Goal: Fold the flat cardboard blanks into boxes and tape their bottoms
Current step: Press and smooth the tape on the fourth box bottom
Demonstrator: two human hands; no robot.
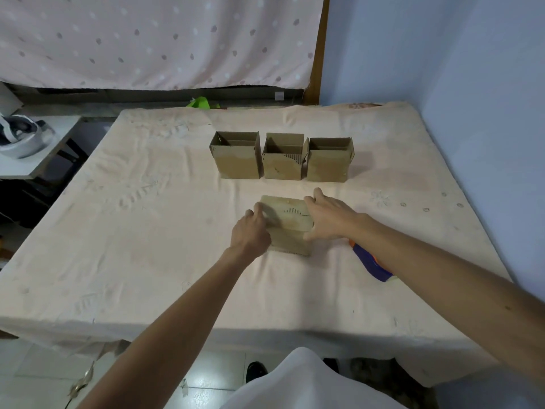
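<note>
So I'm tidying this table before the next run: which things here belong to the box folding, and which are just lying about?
Job:
- box under both hands, left hand and right hand on it
- three finished boxes standing in a row behind
- blue tape tool by the right forearm

Lying about:
- green item past the table's far edge
- white headset on the side table

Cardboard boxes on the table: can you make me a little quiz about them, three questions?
1. How many finished boxes stand in the row at the back of the table?
2. True or false: both hands touch the near box.
3. What lies beside the right forearm: A) scissors, B) a blue and orange tape dispenser, C) a cup?

Key:
1. Three: left box, middle box, right box.
2. True: left hand and right hand press its sides.
3. B.
</note>
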